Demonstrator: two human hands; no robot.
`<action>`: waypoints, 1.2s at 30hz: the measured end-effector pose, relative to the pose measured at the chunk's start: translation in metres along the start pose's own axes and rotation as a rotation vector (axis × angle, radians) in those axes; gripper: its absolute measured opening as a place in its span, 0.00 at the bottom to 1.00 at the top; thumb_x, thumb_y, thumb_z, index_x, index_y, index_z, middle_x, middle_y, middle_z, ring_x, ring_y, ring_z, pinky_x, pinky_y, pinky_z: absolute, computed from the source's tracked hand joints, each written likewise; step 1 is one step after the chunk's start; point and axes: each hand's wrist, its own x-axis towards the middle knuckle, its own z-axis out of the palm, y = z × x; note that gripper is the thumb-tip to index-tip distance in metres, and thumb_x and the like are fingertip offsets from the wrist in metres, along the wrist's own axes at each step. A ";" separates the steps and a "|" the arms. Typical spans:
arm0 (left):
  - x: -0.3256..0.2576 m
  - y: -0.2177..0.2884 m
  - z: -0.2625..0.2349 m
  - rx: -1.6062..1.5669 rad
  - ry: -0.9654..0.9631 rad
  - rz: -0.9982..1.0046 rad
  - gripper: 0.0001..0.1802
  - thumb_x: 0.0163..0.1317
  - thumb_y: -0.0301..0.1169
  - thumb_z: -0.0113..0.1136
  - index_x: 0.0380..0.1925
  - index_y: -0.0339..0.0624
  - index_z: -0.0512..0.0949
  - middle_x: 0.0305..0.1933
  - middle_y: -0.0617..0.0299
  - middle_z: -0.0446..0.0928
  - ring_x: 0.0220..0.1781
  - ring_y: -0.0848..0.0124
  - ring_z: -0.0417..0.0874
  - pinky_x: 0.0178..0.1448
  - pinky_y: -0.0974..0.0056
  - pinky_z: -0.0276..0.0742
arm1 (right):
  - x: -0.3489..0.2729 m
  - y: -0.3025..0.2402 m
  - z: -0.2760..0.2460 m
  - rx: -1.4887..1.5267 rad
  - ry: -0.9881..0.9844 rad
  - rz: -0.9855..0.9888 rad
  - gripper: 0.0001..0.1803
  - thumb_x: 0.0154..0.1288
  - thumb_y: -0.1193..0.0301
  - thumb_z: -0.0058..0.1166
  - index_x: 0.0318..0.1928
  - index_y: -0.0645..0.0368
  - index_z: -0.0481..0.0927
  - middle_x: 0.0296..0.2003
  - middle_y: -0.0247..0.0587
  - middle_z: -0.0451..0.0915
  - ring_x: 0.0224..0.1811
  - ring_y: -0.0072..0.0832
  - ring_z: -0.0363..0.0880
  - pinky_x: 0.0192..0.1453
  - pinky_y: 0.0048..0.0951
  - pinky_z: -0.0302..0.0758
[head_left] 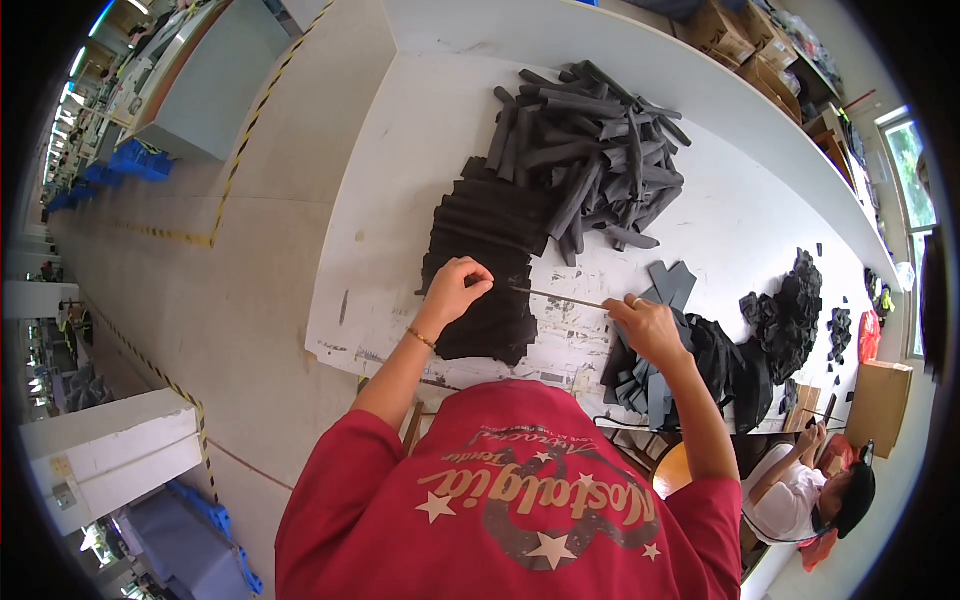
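Observation:
My right hand is closed around one end of a thin metal rod. The rod points left, and its far tip lies over a row of overlapping black fabric pieces. Over the left part of that row is my left hand, its fingertips pinched together; whatever they hold is too small or hidden to name. Just beyond the row, a heap of dark grey rolled fabric tubes lies loosely piled on the white table.
Right of my right hand lie grey fabric strips and black cloth. Farther right is a black heap of small pieces. A low white wall borders the table's far side. Another person sits at the right, near a cardboard box.

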 end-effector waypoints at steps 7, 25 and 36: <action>0.008 0.070 0.028 0.106 -0.092 0.438 0.09 0.49 0.26 0.66 0.32 0.42 0.81 0.37 0.59 0.77 0.45 0.62 0.76 0.53 0.61 0.70 | 0.040 -0.050 0.058 0.407 0.112 0.026 0.14 0.61 0.71 0.56 0.49 0.52 0.78 0.31 0.45 0.80 0.33 0.45 0.80 0.34 0.40 0.76; 0.010 0.053 0.037 -1.560 0.621 -0.467 0.12 0.60 0.37 0.65 0.35 0.39 0.79 0.26 0.61 0.79 0.23 0.72 0.77 0.30 0.64 0.75 | 0.007 -0.128 0.093 0.828 -0.002 0.449 0.08 0.70 0.71 0.44 0.41 0.63 0.74 0.28 0.60 0.78 0.30 0.56 0.78 0.31 0.45 0.72; 0.006 0.044 0.055 -1.455 0.444 -0.696 0.17 0.63 0.42 0.62 0.38 0.38 0.78 0.15 0.67 0.67 0.11 0.79 0.58 0.18 0.72 0.53 | -0.071 -0.114 0.024 0.820 -0.271 0.469 0.10 0.70 0.68 0.46 0.41 0.63 0.76 0.28 0.61 0.77 0.34 0.53 0.80 0.38 0.42 0.74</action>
